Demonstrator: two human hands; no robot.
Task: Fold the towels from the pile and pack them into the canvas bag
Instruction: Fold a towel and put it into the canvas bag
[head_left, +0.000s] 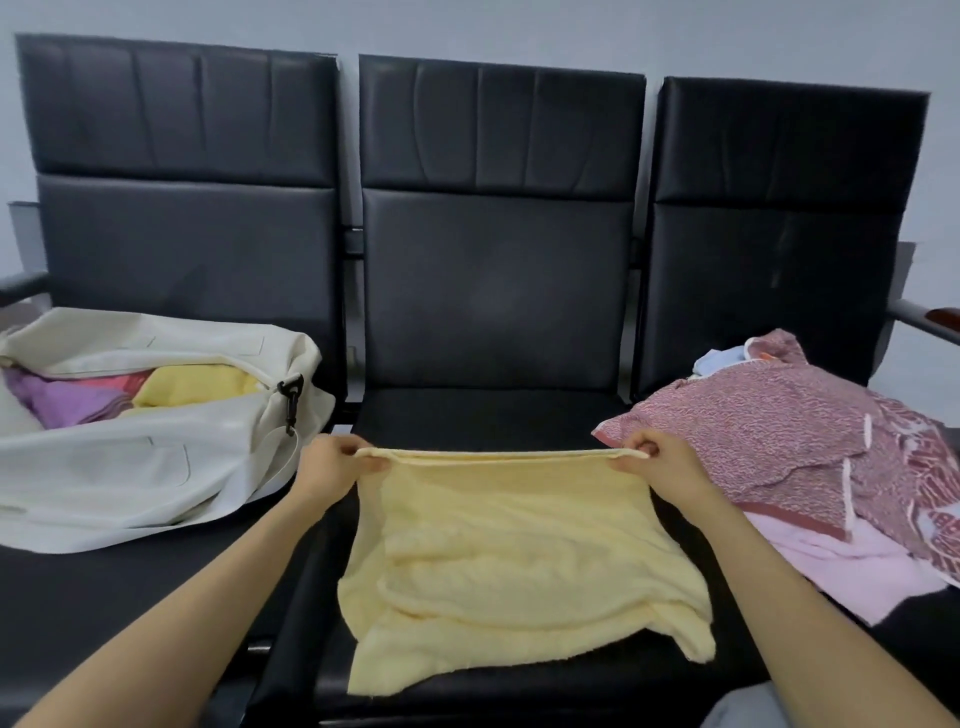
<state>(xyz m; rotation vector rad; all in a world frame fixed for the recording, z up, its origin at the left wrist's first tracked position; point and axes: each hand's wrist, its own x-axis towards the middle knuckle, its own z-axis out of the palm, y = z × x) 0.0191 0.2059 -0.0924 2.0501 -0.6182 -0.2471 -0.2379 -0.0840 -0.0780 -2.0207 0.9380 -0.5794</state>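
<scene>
In front of you stands a row of three joined black padded leatherette seats (498, 291). On the left seat lies a cream-white canvas bag (130, 467), slumped and unzipped. The middle seat carries a pale yellow terry towel (519, 561), its near part crumpled on the cushion. On the right seat rests a heap of red-patterned and pink towels (779, 441).

The left hand (332, 467) and right hand (660, 467) are bare, as are both forearms (208, 587) down to the lower edge of view. Grey cloth (743, 709), seemingly clothing, shows at lower right.
</scene>
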